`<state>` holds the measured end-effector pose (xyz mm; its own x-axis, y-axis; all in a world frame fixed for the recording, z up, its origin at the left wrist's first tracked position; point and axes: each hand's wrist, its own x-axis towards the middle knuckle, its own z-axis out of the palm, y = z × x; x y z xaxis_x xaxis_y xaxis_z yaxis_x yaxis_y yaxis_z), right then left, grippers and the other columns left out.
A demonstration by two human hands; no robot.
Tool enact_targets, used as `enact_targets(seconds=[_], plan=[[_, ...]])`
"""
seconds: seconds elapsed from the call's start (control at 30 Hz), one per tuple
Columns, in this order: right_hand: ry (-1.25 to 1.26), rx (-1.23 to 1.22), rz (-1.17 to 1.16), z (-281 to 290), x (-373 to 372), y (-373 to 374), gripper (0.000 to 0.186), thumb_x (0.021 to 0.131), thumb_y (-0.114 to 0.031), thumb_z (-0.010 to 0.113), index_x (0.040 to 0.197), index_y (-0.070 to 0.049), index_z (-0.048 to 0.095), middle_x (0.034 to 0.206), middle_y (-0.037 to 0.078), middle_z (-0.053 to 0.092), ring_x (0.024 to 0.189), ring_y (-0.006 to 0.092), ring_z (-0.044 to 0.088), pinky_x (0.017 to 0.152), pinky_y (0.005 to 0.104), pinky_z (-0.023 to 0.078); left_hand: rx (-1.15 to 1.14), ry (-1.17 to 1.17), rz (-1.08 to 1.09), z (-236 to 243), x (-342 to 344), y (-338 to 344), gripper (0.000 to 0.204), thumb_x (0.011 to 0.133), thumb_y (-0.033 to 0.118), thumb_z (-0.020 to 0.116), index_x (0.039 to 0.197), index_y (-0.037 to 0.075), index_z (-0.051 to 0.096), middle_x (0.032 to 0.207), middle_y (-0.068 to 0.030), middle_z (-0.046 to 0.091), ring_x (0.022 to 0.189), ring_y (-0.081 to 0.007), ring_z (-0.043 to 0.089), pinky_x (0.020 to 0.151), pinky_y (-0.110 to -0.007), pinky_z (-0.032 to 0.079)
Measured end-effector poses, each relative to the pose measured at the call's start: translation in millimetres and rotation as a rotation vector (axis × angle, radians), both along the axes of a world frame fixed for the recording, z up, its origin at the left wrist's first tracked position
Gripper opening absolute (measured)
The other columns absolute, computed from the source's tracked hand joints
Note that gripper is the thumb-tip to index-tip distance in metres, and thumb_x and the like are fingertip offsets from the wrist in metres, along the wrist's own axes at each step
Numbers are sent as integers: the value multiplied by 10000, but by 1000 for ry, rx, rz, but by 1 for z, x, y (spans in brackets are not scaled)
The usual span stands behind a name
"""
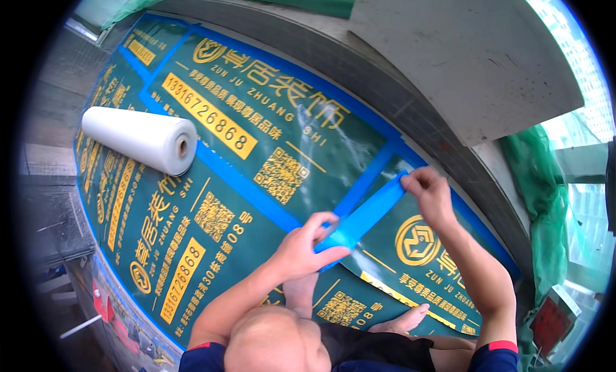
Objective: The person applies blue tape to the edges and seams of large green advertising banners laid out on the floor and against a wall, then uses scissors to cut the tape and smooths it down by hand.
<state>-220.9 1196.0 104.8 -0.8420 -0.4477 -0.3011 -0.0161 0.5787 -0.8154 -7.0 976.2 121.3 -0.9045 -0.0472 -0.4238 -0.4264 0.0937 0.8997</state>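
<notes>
My left hand (pixel 300 249) is closed around a roll of blue tape (pixel 328 238), thumb along its near side. From the roll a strip of blue tape (pixel 374 213) runs taut up to the right. My right hand (pixel 428 194) pinches the strip's free end between thumb and fingertips. Below the strip lies a dark green floor covering sheet (pixel 346 154) with yellow print. Another strip of blue tape (pixel 366 179), beside the held one, is stuck across the sheet. Whether the held strip touches the sheet cannot be made out.
A thick roll of white plastic film (pixel 138 138) lies on the sheet at left. My bare foot (pixel 404 321) rests by a loose sheet edge. A large grey board (pixel 468 64) leans at upper right, near green netting (pixel 539 199). A red-faced box (pixel 555 321) stands at lower right.
</notes>
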Motion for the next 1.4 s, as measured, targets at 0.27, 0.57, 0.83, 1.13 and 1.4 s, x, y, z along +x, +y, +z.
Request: enact_targets(seconds=[0.27, 0.57, 0.83, 1.13, 1.4], plan=[[239, 277, -29, -82, -71, 1, 247, 913, -289, 718, 908, -42, 723, 903, 162, 688, 840, 325, 672, 751, 422, 513, 247, -152, -36, -9, 54, -8, 674, 935, 278, 743, 1447, 31, 381, 1157, -152, 659, 1046, -191, 634, 896, -348, 512], [433, 406, -81, -130, -80, -19, 243, 944, -323, 650, 989, -84, 637, 1095, 144, 634, 974, 388, 648, 787, 490, 525, 504, -315, -102, 1, 69, -7, 729, 1013, 289, 626, 1574, 36, 235, 1481, -173, 437, 1388, -260, 404, 1141, -402, 346], [616, 372, -158, -160, -73, -37, 235, 940, -349, 654, 975, -118, 627, 1068, 124, 601, 925, 369, 650, 720, 483, 537, 412, -276, -137, -18, 65, -7, 761, 1009, 288, 630, 1590, 28, 213, 1509, -194, 422, 1388, -266, 426, 1138, -394, 364], [667, 430, -341, -163, -65, -47, 422, 895, -335, 728, 1177, -66, 566, 1186, 195, 585, 967, 422, 652, 725, 493, 559, 239, -344, -99, -25, 62, -9, 802, 992, 332, 670, 1580, -1, 237, 1425, -198, 520, 1291, -249, 529, 1062, -375, 440], [602, 259, -173, -160, -59, -16, 513, 936, -327, 684, 1326, -46, 505, 1279, 229, 572, 1164, 417, 580, 920, 494, 513, 299, -360, -37, -44, 63, 1, 829, 970, 334, 708, 1570, -19, 259, 1324, -182, 583, 1204, -218, 567, 1011, -347, 468]])
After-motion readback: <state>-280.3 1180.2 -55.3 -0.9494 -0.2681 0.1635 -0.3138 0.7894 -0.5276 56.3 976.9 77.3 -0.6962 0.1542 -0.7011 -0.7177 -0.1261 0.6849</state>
